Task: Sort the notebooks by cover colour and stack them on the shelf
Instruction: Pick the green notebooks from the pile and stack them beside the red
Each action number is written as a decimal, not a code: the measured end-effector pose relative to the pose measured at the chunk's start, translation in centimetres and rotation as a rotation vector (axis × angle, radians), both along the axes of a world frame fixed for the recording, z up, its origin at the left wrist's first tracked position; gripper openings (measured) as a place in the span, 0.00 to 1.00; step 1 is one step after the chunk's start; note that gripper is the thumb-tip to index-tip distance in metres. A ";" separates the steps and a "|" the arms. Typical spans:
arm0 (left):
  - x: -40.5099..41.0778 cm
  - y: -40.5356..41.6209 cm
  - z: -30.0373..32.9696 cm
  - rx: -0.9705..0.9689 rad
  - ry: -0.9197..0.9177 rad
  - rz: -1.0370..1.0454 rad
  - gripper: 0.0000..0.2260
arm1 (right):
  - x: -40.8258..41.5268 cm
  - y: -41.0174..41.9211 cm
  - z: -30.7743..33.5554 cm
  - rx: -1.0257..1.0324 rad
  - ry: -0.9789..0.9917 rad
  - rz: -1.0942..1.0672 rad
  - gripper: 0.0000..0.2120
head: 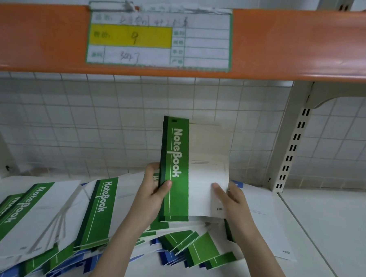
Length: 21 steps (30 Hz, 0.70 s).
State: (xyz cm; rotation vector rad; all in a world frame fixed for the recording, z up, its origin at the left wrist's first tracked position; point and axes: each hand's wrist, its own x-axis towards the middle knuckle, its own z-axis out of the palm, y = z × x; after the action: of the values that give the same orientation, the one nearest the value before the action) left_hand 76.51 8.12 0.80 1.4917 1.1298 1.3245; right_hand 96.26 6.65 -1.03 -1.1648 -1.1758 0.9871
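Note:
I hold a small bundle of green-and-white notebooks (194,168) upright above the white shelf (330,228). My left hand (155,192) grips the green spine side, thumb on the cover. At the bundle's white right edge my right hand (231,199) clasps it, thumb in front. Below and to the left lies a loose heap of green notebooks (97,212) fanned over blue-covered ones (172,258). A white-fronted notebook with a blue corner (263,214) lies flat just right of my right hand.
An orange shelf beam (299,45) with a paper label (159,37) runs overhead. A white wire grid (94,123) backs the shelf. A cream slotted upright (291,148) stands at the right, with bare shelf surface beyond it.

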 end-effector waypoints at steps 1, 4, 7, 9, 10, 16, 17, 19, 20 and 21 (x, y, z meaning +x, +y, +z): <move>-0.2 -0.1 0.4 0.023 0.013 -0.002 0.17 | 0.0 0.0 0.6 0.033 -0.016 0.016 0.14; -0.8 0.0 1.5 0.078 -0.022 0.017 0.17 | -0.6 0.0 2.6 0.152 -0.059 0.093 0.10; -0.8 0.0 2.1 0.117 -0.106 0.010 0.12 | -1.7 0.1 3.5 0.189 0.037 0.076 0.13; -0.4 -0.2 2.3 0.125 -0.118 0.019 0.12 | -2.5 0.1 3.3 0.182 0.059 0.086 0.14; -0.1 -0.2 2.3 0.118 -0.127 0.030 0.16 | -2.9 0.0 3.1 0.179 0.037 0.093 0.13; 0.2 0.2 0.6 0.002 -0.140 0.086 0.17 | -4.0 0.3 1.9 0.183 0.008 0.057 0.08; 0.2 0.2 0.3 -0.010 -0.120 0.088 0.15 | -4.0 0.4 1.7 0.183 -0.004 0.061 0.09; 0.2 0.4 -0.1 -0.017 -0.096 0.091 0.13 | -4.0 0.5 1.1 0.173 -0.025 0.063 0.10; 0.2 0.5 -0.2 -0.016 -0.088 0.099 0.12 | -4.0 0.6 0.9 0.172 -0.037 0.061 0.09; 0.2 0.6 -0.3 -0.017 -0.084 0.108 0.11 | -3.9 0.7 0.7 0.174 -0.048 0.056 0.09</move>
State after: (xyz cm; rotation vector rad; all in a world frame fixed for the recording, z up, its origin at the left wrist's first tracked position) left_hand 76.76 8.77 0.55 1.3665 1.1785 1.4336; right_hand 92.34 7.35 -0.33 -1.0271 -1.3116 0.8845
